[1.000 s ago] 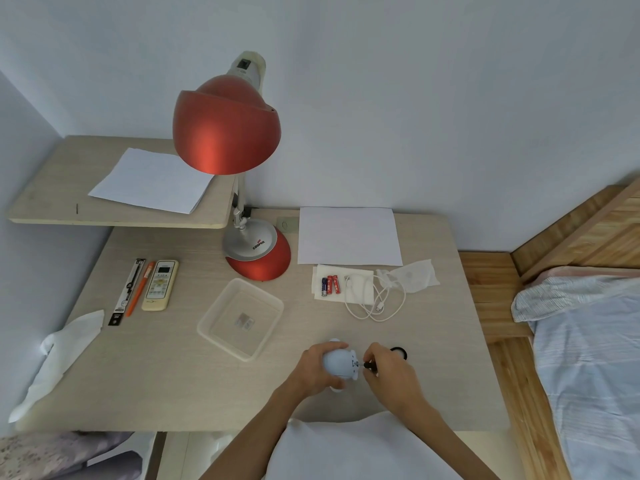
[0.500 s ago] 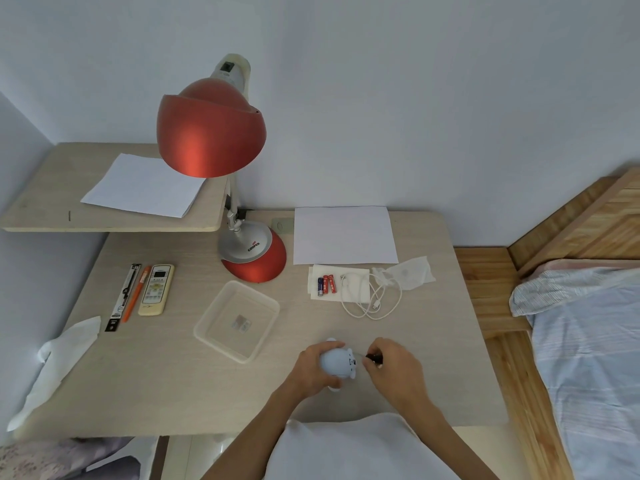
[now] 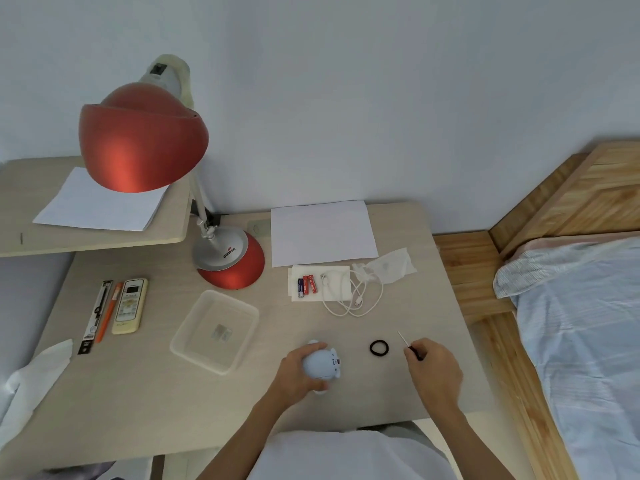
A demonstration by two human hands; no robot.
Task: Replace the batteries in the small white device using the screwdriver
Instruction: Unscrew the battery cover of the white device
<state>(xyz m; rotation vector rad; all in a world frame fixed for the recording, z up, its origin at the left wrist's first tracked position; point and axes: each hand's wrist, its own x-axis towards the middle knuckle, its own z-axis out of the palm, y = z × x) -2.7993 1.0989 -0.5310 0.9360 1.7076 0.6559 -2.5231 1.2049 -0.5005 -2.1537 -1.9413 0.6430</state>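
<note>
- Left hand (image 3: 294, 370) curls its fingers round the small white device (image 3: 322, 365) and holds it low, close to the person, at the table (image 3: 156, 393).
- Right hand (image 3: 434, 368) pinches the dark handle of the screwdriver (image 3: 405, 341). The thin metal tip points up and away, well apart from the device.
- Between the two hands, nearer the right one, lies a black ring (image 3: 379, 348).
- Far past both hands, three batteries (image 3: 307, 285) lie side by side, just beside a white cable (image 3: 349, 296).
- To the outer side of the left hand sits a clear tray (image 3: 254, 313).
- I think the screw step is the one going on, but the little door on the device is too small to see, so I cannot tell if it is open.
- What could go wrong:
  - The device is round and smooth, so it may slip or turn in the left hand when the tip pushes on it.
  - The tip is thin, so it may jump off the screw and scratch the device or poke a finger.
  - A tiny screw may roll off the table if it is not put in the tray.
  - Old and new batteries may get mixed up if they are put down together.
</note>
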